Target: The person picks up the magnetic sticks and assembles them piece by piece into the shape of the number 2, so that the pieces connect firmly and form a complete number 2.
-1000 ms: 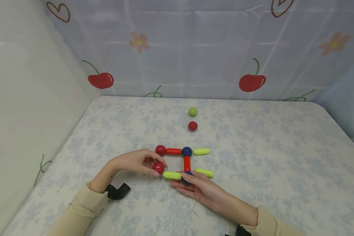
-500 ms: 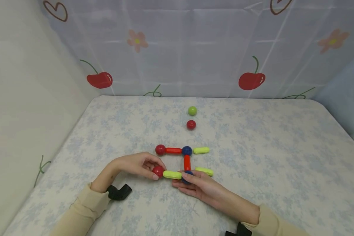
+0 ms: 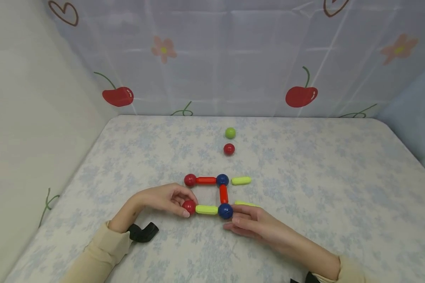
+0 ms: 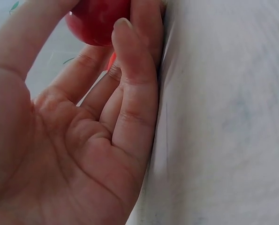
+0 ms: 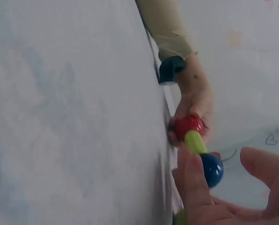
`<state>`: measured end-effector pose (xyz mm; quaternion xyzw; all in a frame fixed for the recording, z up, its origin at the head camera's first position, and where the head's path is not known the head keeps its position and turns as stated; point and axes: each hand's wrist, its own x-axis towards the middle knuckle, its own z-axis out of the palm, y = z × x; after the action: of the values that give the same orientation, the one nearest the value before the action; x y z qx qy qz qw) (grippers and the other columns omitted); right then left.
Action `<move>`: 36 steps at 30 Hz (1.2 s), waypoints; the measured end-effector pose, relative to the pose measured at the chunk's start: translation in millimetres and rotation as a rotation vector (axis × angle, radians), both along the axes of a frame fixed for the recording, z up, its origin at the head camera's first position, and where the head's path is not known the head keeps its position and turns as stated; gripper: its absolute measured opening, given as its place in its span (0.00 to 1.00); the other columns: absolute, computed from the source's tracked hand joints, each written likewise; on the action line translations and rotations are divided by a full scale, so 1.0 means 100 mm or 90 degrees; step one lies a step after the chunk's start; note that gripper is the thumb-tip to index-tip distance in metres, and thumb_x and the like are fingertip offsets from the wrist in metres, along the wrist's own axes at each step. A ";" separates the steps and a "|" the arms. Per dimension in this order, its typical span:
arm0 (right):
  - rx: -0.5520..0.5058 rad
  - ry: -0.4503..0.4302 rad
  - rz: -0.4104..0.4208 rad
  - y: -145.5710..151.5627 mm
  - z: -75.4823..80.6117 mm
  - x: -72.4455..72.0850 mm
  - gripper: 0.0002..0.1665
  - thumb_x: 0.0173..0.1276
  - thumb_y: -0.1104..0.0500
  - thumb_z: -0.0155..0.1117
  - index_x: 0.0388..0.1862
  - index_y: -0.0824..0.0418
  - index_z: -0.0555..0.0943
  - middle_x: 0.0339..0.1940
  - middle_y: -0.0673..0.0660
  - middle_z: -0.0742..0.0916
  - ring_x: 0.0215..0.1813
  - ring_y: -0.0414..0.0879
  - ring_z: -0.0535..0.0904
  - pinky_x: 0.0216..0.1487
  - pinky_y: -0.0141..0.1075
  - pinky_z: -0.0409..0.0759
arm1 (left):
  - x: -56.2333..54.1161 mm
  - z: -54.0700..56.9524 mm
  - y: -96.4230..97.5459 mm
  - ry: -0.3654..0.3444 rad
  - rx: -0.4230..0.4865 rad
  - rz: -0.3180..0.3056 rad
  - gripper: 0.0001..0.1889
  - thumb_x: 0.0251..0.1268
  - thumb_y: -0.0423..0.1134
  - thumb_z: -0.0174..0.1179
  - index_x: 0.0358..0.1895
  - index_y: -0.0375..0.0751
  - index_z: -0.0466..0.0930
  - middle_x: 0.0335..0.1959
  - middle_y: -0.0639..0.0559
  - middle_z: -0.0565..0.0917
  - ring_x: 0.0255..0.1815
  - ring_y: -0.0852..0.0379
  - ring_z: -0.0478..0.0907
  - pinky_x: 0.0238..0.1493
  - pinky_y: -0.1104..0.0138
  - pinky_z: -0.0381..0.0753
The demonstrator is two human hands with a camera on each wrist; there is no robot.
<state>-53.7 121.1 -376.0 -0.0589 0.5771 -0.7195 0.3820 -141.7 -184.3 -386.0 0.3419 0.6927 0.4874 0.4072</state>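
In the head view my left hand pinches a red ball between thumb and fingers. That ball meets the left end of a yellow-green rod, whose other end meets a blue ball. My right hand is beside this blue ball, thumb and fingers apart with nothing gripped. From the blue ball a red rod runs back to a second blue ball. Another red rod links that one to a red ball at its left. The left wrist view shows the held ball only partly.
One loose yellow-green rod lies right of the far blue ball. A second rod is partly hidden behind my right hand. Farther back on the flowered tablecloth sit a red ball and a green ball.
My left hand has brought the red ball forward against the yellow-green rod's end. My right hand has let go of the near blue ball and moved right.
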 end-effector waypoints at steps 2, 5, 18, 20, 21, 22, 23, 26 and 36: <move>0.052 0.083 0.035 0.11 0.06 0.00 0.34 0.72 0.59 0.55 0.68 0.76 0.57 0.59 0.68 0.75 0.56 0.54 0.76 0.54 0.39 0.73 | -0.01 -0.01 0.00 0.000 0.001 0.004 0.16 0.59 0.32 0.64 0.50 0.33 0.77 0.39 0.46 0.83 0.35 0.56 0.78 0.39 0.66 0.78; 0.154 0.272 0.057 0.23 0.16 -0.04 0.27 0.70 0.59 0.57 0.63 0.72 0.68 0.53 0.64 0.80 0.48 0.51 0.79 0.47 0.37 0.77 | -0.02 -0.02 0.00 0.000 -0.001 0.014 0.15 0.59 0.32 0.64 0.50 0.33 0.78 0.39 0.46 0.83 0.35 0.55 0.79 0.40 0.65 0.78; 0.605 0.735 0.053 0.01 0.03 -0.29 0.15 0.54 0.64 0.73 0.42 0.62 0.82 0.35 0.49 0.78 0.37 0.43 0.72 0.38 0.37 0.74 | -0.05 -0.01 0.01 0.014 -0.004 -0.017 0.17 0.64 0.35 0.60 0.55 0.34 0.76 0.44 0.48 0.80 0.32 0.59 0.74 0.38 0.69 0.75; 0.619 0.732 0.068 -0.01 0.02 -0.31 0.12 0.54 0.64 0.72 0.39 0.61 0.82 0.32 0.47 0.77 0.36 0.42 0.71 0.36 0.37 0.74 | -0.05 -0.01 0.00 0.021 0.002 -0.030 0.17 0.65 0.34 0.58 0.56 0.33 0.75 0.44 0.48 0.80 0.31 0.60 0.72 0.37 0.70 0.74; 0.626 0.729 0.073 -0.01 0.02 -0.31 0.11 0.55 0.64 0.72 0.38 0.60 0.82 0.31 0.47 0.77 0.35 0.42 0.71 0.36 0.36 0.74 | -0.06 -0.01 0.00 0.020 0.004 -0.034 0.17 0.66 0.34 0.58 0.56 0.32 0.75 0.44 0.48 0.80 0.30 0.61 0.71 0.37 0.71 0.74; 0.632 0.722 0.075 -0.01 0.02 -0.32 0.11 0.55 0.64 0.72 0.37 0.60 0.82 0.30 0.46 0.77 0.34 0.42 0.71 0.35 0.36 0.74 | -0.06 -0.01 0.00 0.021 0.005 -0.036 0.17 0.66 0.34 0.58 0.56 0.32 0.75 0.43 0.49 0.80 0.28 0.61 0.70 0.36 0.71 0.73; 0.635 0.711 0.076 -0.01 0.02 -0.32 0.10 0.56 0.64 0.71 0.37 0.60 0.82 0.30 0.46 0.77 0.33 0.41 0.71 0.35 0.36 0.73 | -0.06 -0.01 0.00 0.020 0.006 -0.037 0.17 0.66 0.34 0.58 0.56 0.32 0.75 0.42 0.49 0.81 0.27 0.61 0.69 0.35 0.72 0.72; 0.628 0.675 0.075 0.04 0.06 -0.33 0.09 0.58 0.64 0.70 0.38 0.59 0.82 0.29 0.45 0.76 0.31 0.40 0.70 0.34 0.36 0.73 | -0.06 -0.01 0.01 0.017 0.007 -0.034 0.17 0.66 0.34 0.58 0.56 0.31 0.75 0.39 0.50 0.81 0.26 0.62 0.68 0.34 0.72 0.72; 0.200 0.417 0.260 0.08 0.32 -0.19 0.09 0.69 0.58 0.58 0.47 0.59 0.78 0.37 0.49 0.82 0.38 0.41 0.76 0.40 0.35 0.77 | -0.07 -0.04 0.00 0.009 0.002 0.053 0.17 0.64 0.32 0.59 0.55 0.32 0.76 0.44 0.47 0.81 0.36 0.56 0.77 0.40 0.67 0.77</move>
<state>-72.7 129.2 -344.0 -0.3388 0.7473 -0.4753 0.3175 -148.6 -184.8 -390.3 0.3165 0.7086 0.5026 0.3810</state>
